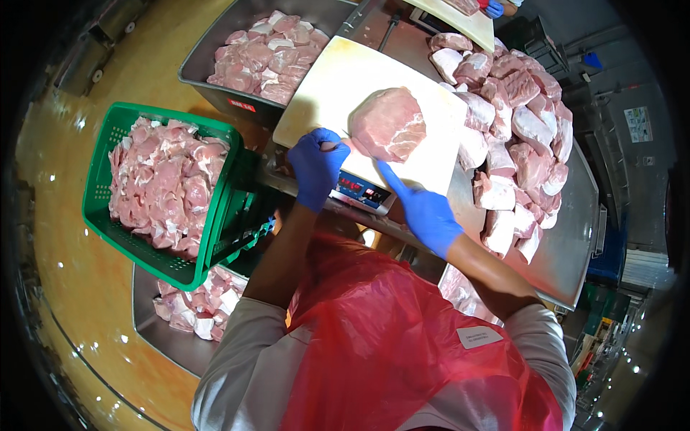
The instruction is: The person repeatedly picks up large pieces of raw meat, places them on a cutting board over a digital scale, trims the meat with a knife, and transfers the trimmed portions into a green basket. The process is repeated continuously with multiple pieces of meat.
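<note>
A large boneless slab of raw pork (388, 123) lies on the white cutting board (338, 79). Close to its lower left side, my left hand (316, 165), in a blue glove, is closed on a small piece of meat trimming (328, 146). At the slab's lower edge is the tip of my right index finger, stretched out along the board. The other fingers of my right hand (425, 214), also blue-gloved, are curled under, and whatever they hold is hidden. Between my hands, a blue scale display panel (363, 191) shows at the board's near edge.
Many pork pieces (514, 129) are heaped right of the board on a steel table (575, 215). On the left stand a green perforated basket (111, 122) and a grey tub (198, 61), both full of meat. Another tub (162, 337) sits lower left. A co-worker's gloved hand (494, 8) shows far off.
</note>
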Motion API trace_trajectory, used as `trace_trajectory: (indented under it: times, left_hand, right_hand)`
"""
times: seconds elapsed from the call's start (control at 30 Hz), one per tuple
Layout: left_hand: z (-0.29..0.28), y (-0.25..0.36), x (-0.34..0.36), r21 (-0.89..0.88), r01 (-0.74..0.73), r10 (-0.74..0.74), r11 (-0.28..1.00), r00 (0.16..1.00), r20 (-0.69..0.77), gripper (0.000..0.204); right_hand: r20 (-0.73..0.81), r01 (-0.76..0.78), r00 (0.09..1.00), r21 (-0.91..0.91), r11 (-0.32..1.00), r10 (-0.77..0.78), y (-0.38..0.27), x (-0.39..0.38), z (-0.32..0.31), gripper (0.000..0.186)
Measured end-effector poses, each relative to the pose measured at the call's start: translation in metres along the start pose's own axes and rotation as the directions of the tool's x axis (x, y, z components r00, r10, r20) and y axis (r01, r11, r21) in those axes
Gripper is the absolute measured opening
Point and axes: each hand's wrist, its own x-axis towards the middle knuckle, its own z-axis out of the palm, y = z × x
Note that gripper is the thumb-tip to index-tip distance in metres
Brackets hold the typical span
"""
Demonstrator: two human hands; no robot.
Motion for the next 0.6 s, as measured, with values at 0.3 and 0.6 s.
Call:
trace_trajectory:
  times: [0.3,0.6]
  left_hand:
    - [-0.185,-0.032,0.018,0.171,-0.059,0.129,0.984,0.89,-0.437,0.015]
    - [-0.05,-0.027,0.051,0.154,-0.502,0.447,0.851,0.847,0.289,0.033]
  right_hand:
    - [-0.009,-0.111,0.993,0.175,0.978,0.115,0.087,-0.113,-0.025,0.072]
    - [-0.163,0.262,0.887,0.948,-0.179,0.433,0.079,0.031,0.02,0.021]
